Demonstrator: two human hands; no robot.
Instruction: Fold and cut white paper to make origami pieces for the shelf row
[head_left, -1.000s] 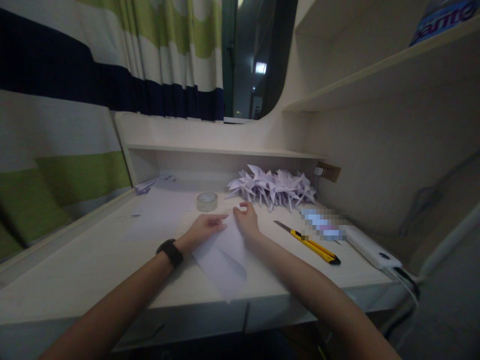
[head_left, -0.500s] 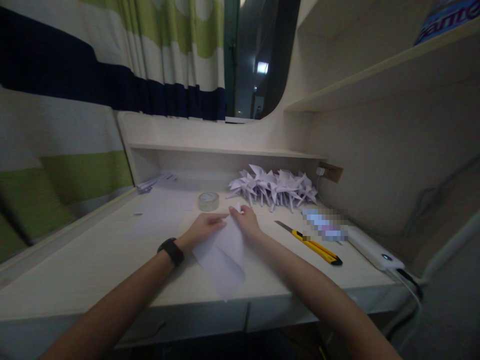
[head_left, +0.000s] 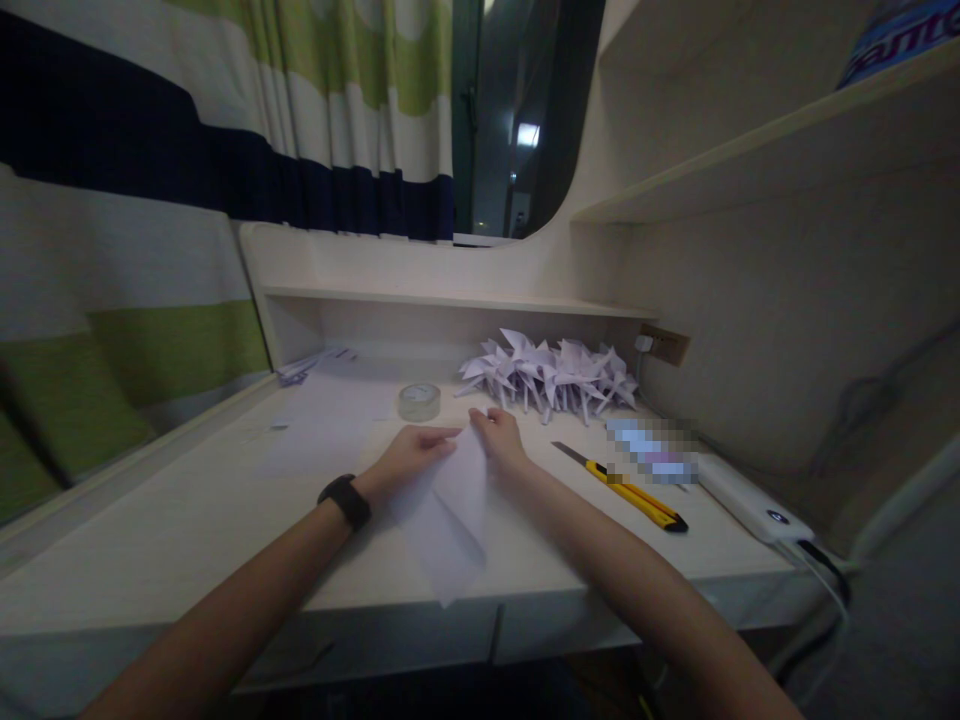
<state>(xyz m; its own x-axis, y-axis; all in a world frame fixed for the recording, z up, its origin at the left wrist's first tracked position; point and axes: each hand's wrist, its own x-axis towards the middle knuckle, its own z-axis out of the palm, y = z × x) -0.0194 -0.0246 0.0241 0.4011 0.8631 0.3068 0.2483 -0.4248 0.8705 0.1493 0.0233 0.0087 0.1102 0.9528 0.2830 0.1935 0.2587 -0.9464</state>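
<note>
A white sheet of paper (head_left: 450, 525), partly rolled into a cone shape, slants from my hands toward the front edge of the desk. My left hand (head_left: 411, 455), with a black watch on its wrist, grips the paper's left side near the top. At the upper right, the fingers of my right hand (head_left: 501, 438) pinch the narrow tip of the paper. Just behind my hands lies a roll of clear tape (head_left: 419, 402). To the right rests a yellow utility knife (head_left: 630, 490) with its blade out.
Folded white paper pinwheels (head_left: 551, 375) are heaped at the back. Flat white sheets (head_left: 330, 410) and thin paper strips (head_left: 311, 365) lie at the left rear. A phone-like object (head_left: 652, 450), blurred out, and a white power strip (head_left: 750, 500) with cables are on the right.
My right hand has shifted slightly right and turned a little at the paper's tip. The paper's right side looks more curled inward. My left hand stays nearly still.
</note>
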